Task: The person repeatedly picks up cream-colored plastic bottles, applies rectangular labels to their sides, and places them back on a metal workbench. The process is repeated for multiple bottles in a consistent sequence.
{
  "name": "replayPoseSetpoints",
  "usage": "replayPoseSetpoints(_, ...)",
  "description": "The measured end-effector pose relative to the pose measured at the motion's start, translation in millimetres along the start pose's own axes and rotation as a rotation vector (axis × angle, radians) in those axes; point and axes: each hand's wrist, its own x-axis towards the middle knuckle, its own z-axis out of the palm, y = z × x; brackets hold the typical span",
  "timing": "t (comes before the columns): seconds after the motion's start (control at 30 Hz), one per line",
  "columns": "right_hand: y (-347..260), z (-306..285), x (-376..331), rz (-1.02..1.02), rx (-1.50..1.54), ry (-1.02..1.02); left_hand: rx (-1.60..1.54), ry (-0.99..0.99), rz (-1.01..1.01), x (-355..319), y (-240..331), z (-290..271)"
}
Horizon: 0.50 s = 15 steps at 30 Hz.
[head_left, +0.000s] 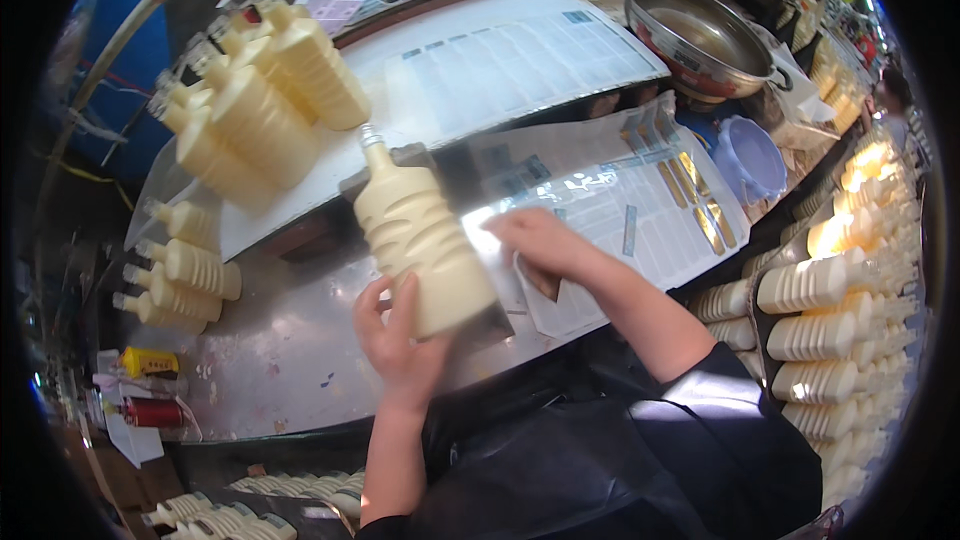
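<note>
A cream-coloured plastic bottle (425, 240) with wavy ribbed sides and a clear threaded neck lies tilted in front of me, its neck pointing away. Under it shows a dark flat support (495, 325). My left hand (398, 335) grips the bottle's lower end, thumb on its face and fingers along its left side. Close to the bottle's right side is my right hand (548, 245), blurred, with its fingers closed. Below those fingers juts a brownish flat piece (538, 278) whose kind I cannot make out. Beneath this hand lies a printed transfer sheet (590, 220).
Several cream bottles (255, 110) stand at the back left, with others (180, 280) lying below them. A white board (430, 70) carries another sheet. At the right are a metal pan (700, 35), a lavender basin (750, 160) and stacked bottles (815, 335).
</note>
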Motion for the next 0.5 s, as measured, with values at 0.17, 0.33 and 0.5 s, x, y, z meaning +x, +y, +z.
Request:
replayPoseSetpoints(0.17, 57.8, -83.6, -0.9, -0.071, -0.530, 0.413, 0.164, -0.030, 0.075, -3.7, 9.2, 6.3)
replayPoseSetpoints(0.33, 90.7, -81.8, -8.5, -0.303, -0.755, 0.477, 0.008, -0.116, 0.017, -12.3, 5.4, 6.0)
replayPoseSetpoints(0.5, 78.7, -78.9, 18.9, -0.270, -0.862, 0.486, 0.044, -0.105, -0.044, -18.6, 5.8, 11.1)
